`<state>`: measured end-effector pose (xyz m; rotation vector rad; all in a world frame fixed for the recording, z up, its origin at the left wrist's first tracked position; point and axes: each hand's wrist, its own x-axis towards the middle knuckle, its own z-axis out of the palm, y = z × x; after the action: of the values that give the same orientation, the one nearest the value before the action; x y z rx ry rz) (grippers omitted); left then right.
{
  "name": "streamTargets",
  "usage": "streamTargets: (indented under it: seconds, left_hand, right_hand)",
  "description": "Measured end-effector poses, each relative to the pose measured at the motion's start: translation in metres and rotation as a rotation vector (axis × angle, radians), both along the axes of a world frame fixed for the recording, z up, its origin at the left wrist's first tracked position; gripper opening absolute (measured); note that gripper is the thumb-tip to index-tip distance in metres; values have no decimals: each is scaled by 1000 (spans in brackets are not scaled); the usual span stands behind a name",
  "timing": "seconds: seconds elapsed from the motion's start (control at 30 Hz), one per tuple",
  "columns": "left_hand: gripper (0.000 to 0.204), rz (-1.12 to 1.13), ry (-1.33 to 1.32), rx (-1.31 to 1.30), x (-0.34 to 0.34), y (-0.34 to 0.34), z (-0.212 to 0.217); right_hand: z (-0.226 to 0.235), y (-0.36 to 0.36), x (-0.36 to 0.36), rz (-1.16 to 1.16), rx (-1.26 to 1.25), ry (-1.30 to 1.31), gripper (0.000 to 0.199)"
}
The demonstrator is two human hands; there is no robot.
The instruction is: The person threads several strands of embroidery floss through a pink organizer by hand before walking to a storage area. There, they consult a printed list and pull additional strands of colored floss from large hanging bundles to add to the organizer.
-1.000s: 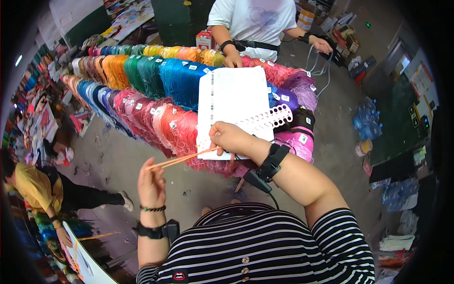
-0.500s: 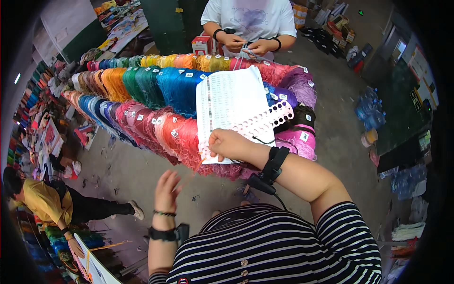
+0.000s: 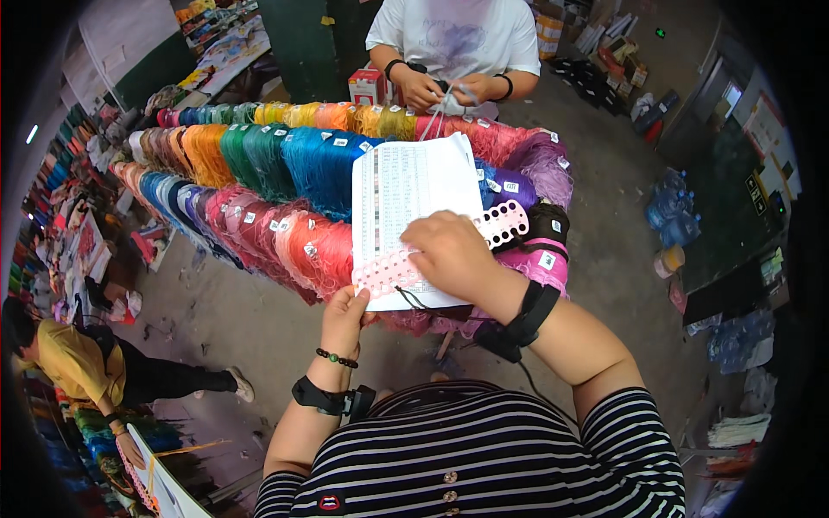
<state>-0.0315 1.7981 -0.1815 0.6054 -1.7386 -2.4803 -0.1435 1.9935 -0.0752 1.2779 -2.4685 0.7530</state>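
A stack of printed paper sheets (image 3: 406, 186) lies on top of the hanging thread skeins. Across its lower part runs a pink thread card (image 3: 505, 223) with rows of round holes along its edges. My left hand (image 3: 345, 311) is closed on the lower left corner of the sheets, thumb on top, close to the card's left end. My right hand (image 3: 453, 250) rests over the middle of the card with its fingers spread leftward across the paper; their undersides are hidden. A black cord (image 3: 410, 299) lies loose on the sheets below the card.
Colourful skeins (image 3: 324, 173) hang in rows on a rack before me. Across it a person in a white shirt (image 3: 453, 43) handles pale strands. A person in yellow (image 3: 78, 367) is at the left beside a white board (image 3: 168, 483). Water bottles (image 3: 673, 211) stand at right.
My left hand has risen from beside the rack to grip the sheets' corner. My right hand has moved right and up over the card, its fingers no longer pinched. The sheets have shifted slightly left and down.
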Motion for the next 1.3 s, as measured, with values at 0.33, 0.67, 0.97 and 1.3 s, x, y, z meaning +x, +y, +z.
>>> streamTargets:
  seconds: [0.33,0.67,0.97,1.3]
  left_hand:
    - [18,35,-18,-7,1,5,7]
    - [33,12,-27,82,11,-5,11]
    - [24,169,234,-558,-11,-53,-14]
    - [20,-31,8,-154,-52,-20,13]
  right_hand:
    - [-16,18,-6,-114,133,65,32]
    - [13,43,30,4,57,60,18]
    - [80,146,104,-10,-238,-375,13]
    - [34,270,111,-513,-1164,-543,13]
